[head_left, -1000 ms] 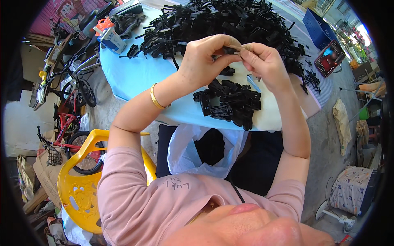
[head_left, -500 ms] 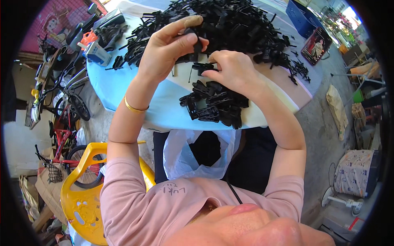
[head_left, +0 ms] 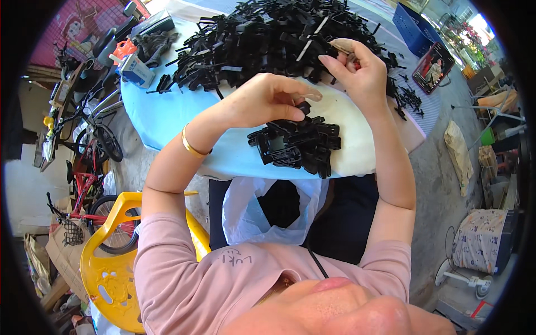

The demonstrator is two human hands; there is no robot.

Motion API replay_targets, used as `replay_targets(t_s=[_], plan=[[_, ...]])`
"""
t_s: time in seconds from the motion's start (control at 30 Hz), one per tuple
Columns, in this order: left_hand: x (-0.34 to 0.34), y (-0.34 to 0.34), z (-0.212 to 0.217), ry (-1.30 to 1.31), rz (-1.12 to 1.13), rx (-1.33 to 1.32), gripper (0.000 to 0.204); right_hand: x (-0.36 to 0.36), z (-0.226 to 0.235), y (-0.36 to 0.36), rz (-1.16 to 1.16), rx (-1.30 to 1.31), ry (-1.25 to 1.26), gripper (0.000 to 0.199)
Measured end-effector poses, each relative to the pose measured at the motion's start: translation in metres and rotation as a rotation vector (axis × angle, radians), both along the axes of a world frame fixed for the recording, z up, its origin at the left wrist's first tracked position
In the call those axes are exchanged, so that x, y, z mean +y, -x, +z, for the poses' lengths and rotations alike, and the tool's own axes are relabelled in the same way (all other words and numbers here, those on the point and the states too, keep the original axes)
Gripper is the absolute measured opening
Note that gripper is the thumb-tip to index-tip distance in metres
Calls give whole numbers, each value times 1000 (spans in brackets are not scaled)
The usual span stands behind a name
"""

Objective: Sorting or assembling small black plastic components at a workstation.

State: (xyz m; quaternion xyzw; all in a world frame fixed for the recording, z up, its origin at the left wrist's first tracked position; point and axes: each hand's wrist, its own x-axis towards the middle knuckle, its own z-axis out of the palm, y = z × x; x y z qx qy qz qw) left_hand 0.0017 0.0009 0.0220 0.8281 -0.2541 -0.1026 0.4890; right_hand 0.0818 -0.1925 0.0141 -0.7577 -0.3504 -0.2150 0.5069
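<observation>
Over the near edge of the big pile, my left hand [head_left: 267, 101] bends its fingers around a small black plastic part [head_left: 303, 106] at the thumb tip. Right below it lies a small heap of black plastic pieces [head_left: 296, 146], shaped like clips or small housings. My right hand [head_left: 360, 71] is raised at the right side of the large pile of black plastic parts [head_left: 251, 47]. Its thumb and forefinger stand apart, and no part shows between them. Tan coverings wrap some fingertips. A thin, light-catching strip [head_left: 312, 38] sticks out of the pile near this hand.
The cloth-covered table [head_left: 167, 120] has a small box [head_left: 135, 71] at left, a blue basket [head_left: 414, 27] and a propped phone [head_left: 432, 68] at right. Thin black sprigs [head_left: 406, 96] lie by the phone. A white plastic bag [head_left: 240, 218] hangs open at my lap; a yellow chair [head_left: 111, 268] stands left.
My left hand has come down from the pile to just above the small heap. My right hand has left that heap, moving up and right to the large pile.
</observation>
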Motion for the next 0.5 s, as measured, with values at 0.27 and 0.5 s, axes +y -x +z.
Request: replay_targets(t_s=[0.27,0.5], plan=[[8,-13,-10,434,-20,280,34,2,-3,0,-22,-74,62,30],[5,-12,-17,305,106,147,33,3,-2,2,-33,-88,64,31]])
